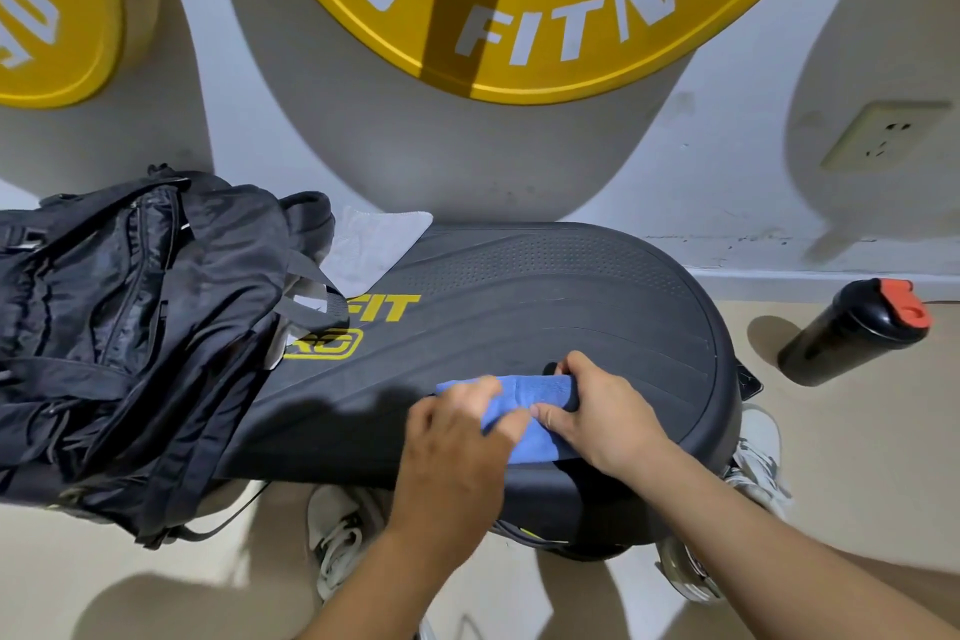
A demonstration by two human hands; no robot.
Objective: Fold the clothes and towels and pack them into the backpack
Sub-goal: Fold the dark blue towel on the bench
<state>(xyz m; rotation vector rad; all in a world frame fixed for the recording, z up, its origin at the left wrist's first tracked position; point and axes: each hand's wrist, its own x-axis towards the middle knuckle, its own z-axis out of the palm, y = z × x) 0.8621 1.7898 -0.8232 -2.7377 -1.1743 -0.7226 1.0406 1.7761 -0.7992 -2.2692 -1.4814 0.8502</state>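
A small blue cloth with a dark edge [527, 398] lies bunched on the near part of a black exercise platform [545, 296]. My left hand [457, 442] grips its left end, fingers curled over the fabric. My right hand [597, 416] pinches its right end, thumb on top and fingers wrapped round the far side. A black backpack [130, 327] slumps on the platform's left end, with its opening facing right and straps hanging. A folded white towel [371, 244] lies flat at the platform's far edge, just right of the backpack.
A black bottle with a red cap [857, 327] lies on the beige floor at the right. White sneakers [337, 530] sit under the platform's near edge. Yellow weight plates [519, 5] hang on the white wall behind, and a wall socket [878, 135] is at the right.
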